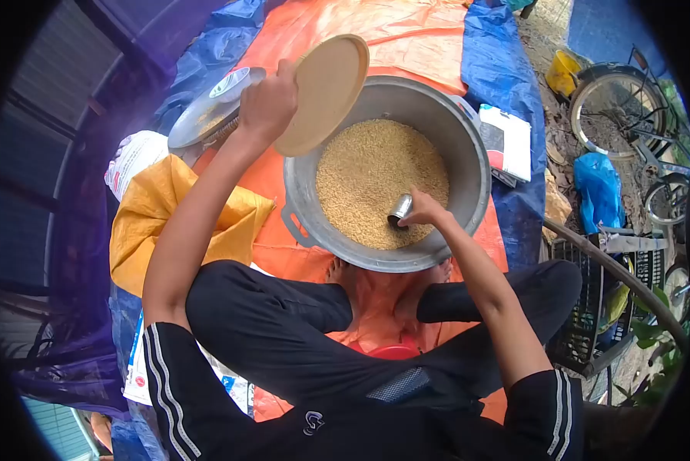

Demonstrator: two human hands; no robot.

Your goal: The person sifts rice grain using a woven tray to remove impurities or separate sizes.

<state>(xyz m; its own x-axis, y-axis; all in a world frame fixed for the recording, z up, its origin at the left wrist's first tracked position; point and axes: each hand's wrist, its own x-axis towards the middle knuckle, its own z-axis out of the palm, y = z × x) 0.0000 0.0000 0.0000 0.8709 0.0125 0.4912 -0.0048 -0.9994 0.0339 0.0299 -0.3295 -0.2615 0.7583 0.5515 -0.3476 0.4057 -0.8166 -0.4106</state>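
Between my legs stands a large grey metal pot [468, 165] with side handles, part filled with pale yellow grain [379, 157]. My left hand [270, 104] is closed on the rim of a round tan tray [326, 96], which is held tilted above the pot's upper left edge. Inside the pot, my right hand [424, 208] grips a small metal cup [400, 209]. The cup lies tipped at the surface of the grain, its dark mouth facing down and left. Whether any grain is in the cup is hidden.
Orange tarp [391, 31] and blue tarp [512, 77] cover the ground. Left of the pot are a yellow-orange sack [176, 215] and a wide metal basin [199, 115]. A white packet [506, 142] lies at the right. Beyond it are a black crate [579, 307] and a bicycle [618, 111].
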